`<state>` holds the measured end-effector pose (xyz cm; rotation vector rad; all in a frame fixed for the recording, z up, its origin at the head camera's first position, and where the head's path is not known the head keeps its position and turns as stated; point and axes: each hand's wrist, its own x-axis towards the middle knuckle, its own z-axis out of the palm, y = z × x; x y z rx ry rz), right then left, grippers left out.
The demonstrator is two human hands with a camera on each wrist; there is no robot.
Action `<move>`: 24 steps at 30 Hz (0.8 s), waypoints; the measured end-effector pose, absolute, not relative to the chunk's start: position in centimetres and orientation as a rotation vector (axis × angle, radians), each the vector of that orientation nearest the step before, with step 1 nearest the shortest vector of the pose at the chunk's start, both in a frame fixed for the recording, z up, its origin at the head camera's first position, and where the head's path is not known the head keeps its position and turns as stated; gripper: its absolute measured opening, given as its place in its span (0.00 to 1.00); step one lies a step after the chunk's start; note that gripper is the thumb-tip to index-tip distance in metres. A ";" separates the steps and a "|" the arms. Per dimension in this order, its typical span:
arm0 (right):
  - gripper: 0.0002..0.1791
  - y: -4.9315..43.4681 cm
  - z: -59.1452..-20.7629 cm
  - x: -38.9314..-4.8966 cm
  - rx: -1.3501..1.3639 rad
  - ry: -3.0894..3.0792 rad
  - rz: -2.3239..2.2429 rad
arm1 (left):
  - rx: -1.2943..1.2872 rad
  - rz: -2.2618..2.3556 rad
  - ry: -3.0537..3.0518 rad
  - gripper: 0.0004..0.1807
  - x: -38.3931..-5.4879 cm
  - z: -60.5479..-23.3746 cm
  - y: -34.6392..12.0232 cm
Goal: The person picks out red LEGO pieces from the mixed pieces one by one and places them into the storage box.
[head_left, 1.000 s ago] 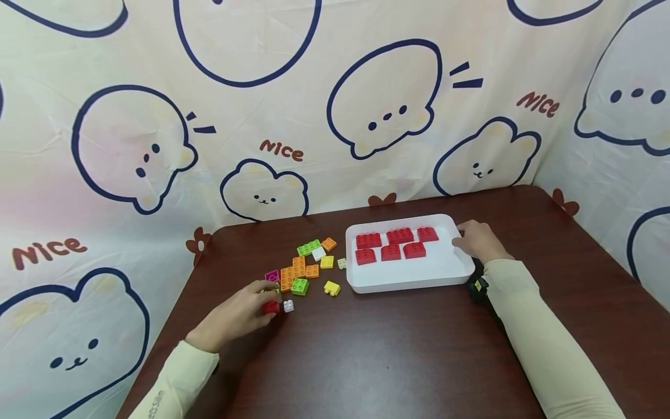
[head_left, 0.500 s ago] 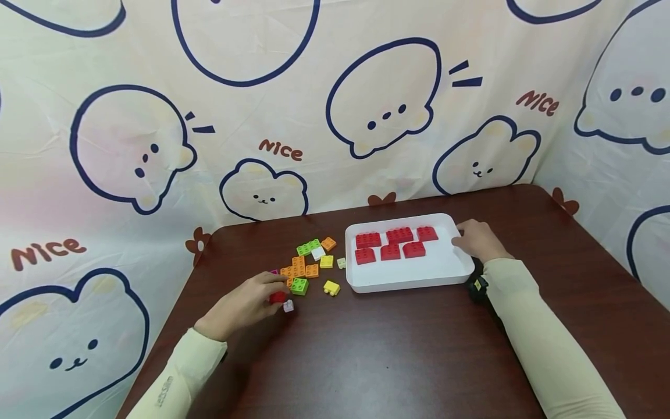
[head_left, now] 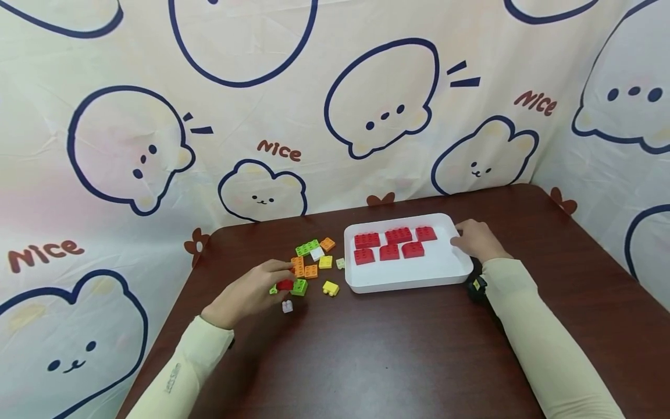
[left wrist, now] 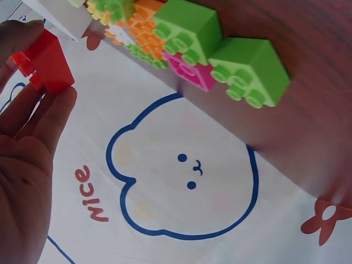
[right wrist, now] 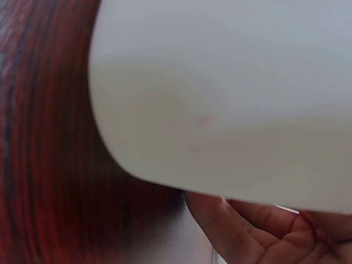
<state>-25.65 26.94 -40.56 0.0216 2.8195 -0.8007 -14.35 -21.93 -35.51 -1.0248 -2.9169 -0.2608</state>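
My left hand (head_left: pixel 251 295) pinches a red toy building block (head_left: pixel 285 284) between thumb and fingers, over the left part of the block pile. The left wrist view shows this red block (left wrist: pixel 53 63) lifted, its studs facing the palm. Just past the fingertips lie a green block (head_left: pixel 299 287) and an orange block (head_left: pixel 311 271). At the far right, my right hand (head_left: pixel 478 240) grips the right rim of a white tray (head_left: pixel 445 265). Red blocks (head_left: pixel 389 252) sit in two rows on the tray's left and middle part. In the right wrist view, fingers (right wrist: pixel 225 225) meet the tray's edge.
Yellow blocks (head_left: pixel 331 288), a lime block (head_left: pixel 307 248) and a white block (head_left: pixel 317 254) lie between the left hand and the tray. A small pale block (head_left: pixel 287 306) lies nearer me on the brown table (head_left: pixel 366 349). A printed cloth (head_left: pixel 366 105) hangs behind.
My left hand has carried the red block up and rightward, away from the small pale block toward the green and orange ones. The right hand stays on the tray's rim.
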 end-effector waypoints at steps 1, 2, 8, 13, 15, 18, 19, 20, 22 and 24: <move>0.30 26.9 -40.6 -25.7 0.021 2.819 -0.802 | -1.033 -0.258 -2.915 0.22 -14.5 -35.4 -21.8; 0.30 26.9 -40.6 -25.7 0.021 2.818 -0.803 | -1.041 -0.255 -2.915 0.22 -14.6 -35.3 -21.8; 0.31 27.0 -40.6 -25.7 0.022 2.817 -0.805 | -1.089 -0.240 -2.900 0.23 -15.3 -34.6 -21.2; 0.31 27.1 -40.5 -25.7 0.027 2.812 -0.806 | -1.107 -0.227 -2.880 0.24 -15.8 -34.2 -20.3; 0.31 27.1 -40.6 -25.8 0.029 2.810 -0.805 | -1.107 -0.231 -2.881 0.24 -15.9 -34.1 -20.0; 0.30 27.0 -40.7 -25.8 0.027 2.814 -0.804 | -1.103 -0.229 -2.883 0.24 -16.1 -34.1 -19.6; 0.30 27.0 -40.7 -25.9 0.025 2.816 -0.803 | -1.104 -0.230 -2.883 0.24 -16.1 -34.0 -19.4; 0.30 27.0 -40.8 -25.9 0.024 2.819 -0.803 | -1.108 -0.226 -2.881 0.24 -16.2 -34.0 -19.2; 0.30 27.0 -40.8 -25.9 0.025 2.822 -0.805 | -1.111 -0.222 -2.874 0.24 -16.4 -34.0 -18.9; 0.30 27.0 -40.8 -25.9 0.023 2.825 -0.804 | -1.123 -0.211 -2.864 0.24 -16.6 -33.9 -18.5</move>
